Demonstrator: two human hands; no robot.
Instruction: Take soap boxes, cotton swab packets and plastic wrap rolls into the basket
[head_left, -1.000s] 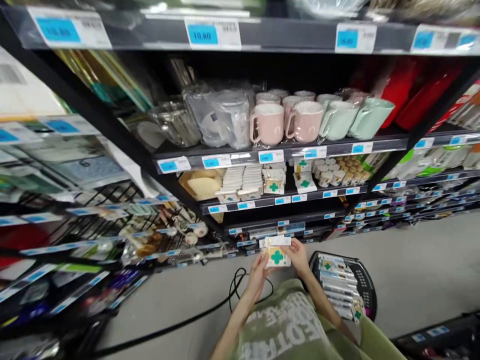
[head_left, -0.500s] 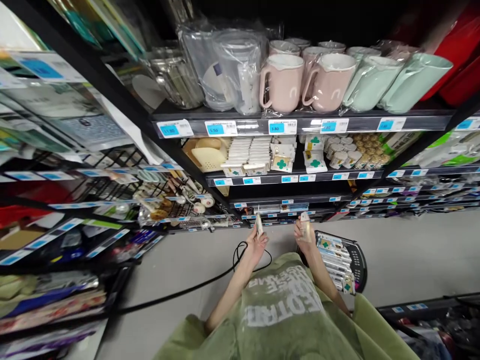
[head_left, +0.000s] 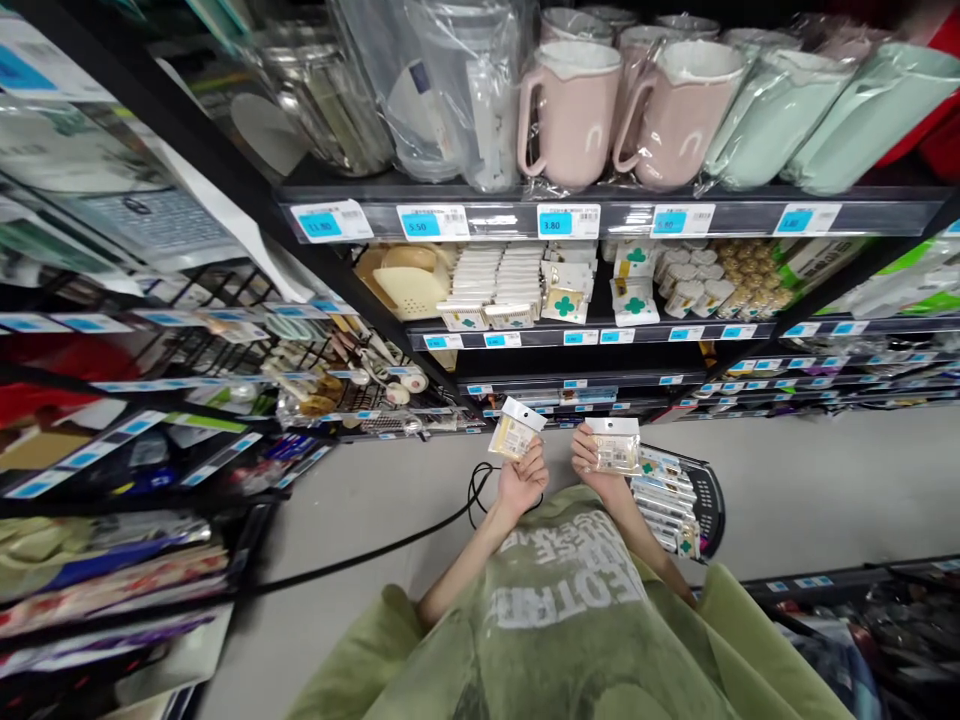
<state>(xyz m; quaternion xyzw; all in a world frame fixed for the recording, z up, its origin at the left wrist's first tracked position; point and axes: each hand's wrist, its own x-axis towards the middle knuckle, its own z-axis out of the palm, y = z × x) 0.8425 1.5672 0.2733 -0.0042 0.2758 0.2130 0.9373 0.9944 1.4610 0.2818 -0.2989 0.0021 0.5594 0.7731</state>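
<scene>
My left hand (head_left: 525,478) is closed on the lower edge of a small clear packet (head_left: 516,432) with a white hang-tab header and pale yellow contents. A similar small packet (head_left: 616,448), its header along the top, is gripped at its left side by my right hand (head_left: 591,458). Both packets face me and stand apart, in front of the lower shelves; what exactly is inside them I cannot make out. Below and right of my right hand sits a black basket (head_left: 709,500), holding rows of white packets (head_left: 664,500) with green clover marks.
Ahead, a shelf (head_left: 510,338) carries stacked white packets (head_left: 566,290) and gold-coloured bundles (head_left: 754,270). Above it stand pink jugs (head_left: 574,115) and mint jugs (head_left: 787,120) in plastic. Hanging goods crowd a rack (head_left: 225,385) on the left. A black cable (head_left: 360,565) crosses the grey floor.
Both packets have turned from nearly edge-on to flat faces toward me, and my hands have rotated with them. The view has shifted closer to the shelves.
</scene>
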